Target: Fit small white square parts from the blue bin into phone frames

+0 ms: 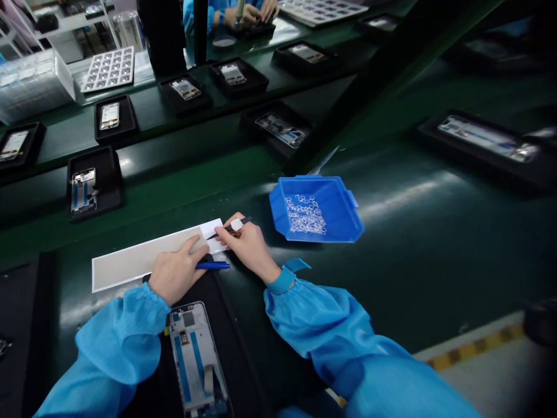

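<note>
My left hand (177, 271) presses its fingertips on a long beige strip sheet with a white border (139, 260). A blue pen-like tool (213, 265) sticks out from under its closed fingers. At the sheet's right end, my right hand (250, 247) pinches black tweezers (244, 220), their tip touching the white part of the sheet. A small white piece (236, 224) sits on the tweezers' shaft. Below my left hand lies an open phone frame (198, 354) with blue strips and a flex cable, in a black tray (241, 366).
A blue bin (343, 223) with many small clear rings stands right of my hands. Black trays with phone parts (111, 186) line the green bench. White part trays (108, 68) and a co-worker's hands (252, 13) are at the back. A dark post (369, 93) slants across.
</note>
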`<state>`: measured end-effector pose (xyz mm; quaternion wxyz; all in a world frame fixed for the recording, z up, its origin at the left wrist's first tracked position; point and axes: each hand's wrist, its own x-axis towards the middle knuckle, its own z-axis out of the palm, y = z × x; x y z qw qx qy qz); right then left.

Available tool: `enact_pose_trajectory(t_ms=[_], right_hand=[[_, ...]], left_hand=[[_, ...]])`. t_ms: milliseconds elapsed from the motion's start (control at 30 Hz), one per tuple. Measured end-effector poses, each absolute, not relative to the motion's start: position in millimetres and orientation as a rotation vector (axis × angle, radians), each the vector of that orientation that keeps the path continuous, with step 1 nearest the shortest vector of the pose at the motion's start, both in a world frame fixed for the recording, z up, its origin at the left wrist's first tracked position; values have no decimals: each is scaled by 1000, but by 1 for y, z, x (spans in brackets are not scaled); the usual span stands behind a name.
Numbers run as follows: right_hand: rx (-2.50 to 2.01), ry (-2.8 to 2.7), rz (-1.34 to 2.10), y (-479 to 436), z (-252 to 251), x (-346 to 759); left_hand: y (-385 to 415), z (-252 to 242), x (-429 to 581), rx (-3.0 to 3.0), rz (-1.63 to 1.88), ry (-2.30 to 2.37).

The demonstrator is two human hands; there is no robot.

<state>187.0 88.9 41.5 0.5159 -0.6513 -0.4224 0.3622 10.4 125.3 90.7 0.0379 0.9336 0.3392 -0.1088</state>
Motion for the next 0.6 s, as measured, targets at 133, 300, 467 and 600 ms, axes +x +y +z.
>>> enact_pose_trajectory(t_ms=[133, 300, 467, 600], right_hand=[[-1561, -1009, 865, 88, 41, 187], [-1561, -1000, 888, 88, 40, 187], [-1559, -984, 889, 89, 40, 188], [-1549, -990, 892, 90, 38, 188]], left_hand=[[125, 90, 10, 2883, -366, 1044], [125, 90, 10, 2854, -363, 1059], [124, 89, 10, 2866, -352, 1054], [124, 90, 9, 2868, -345, 1054]])
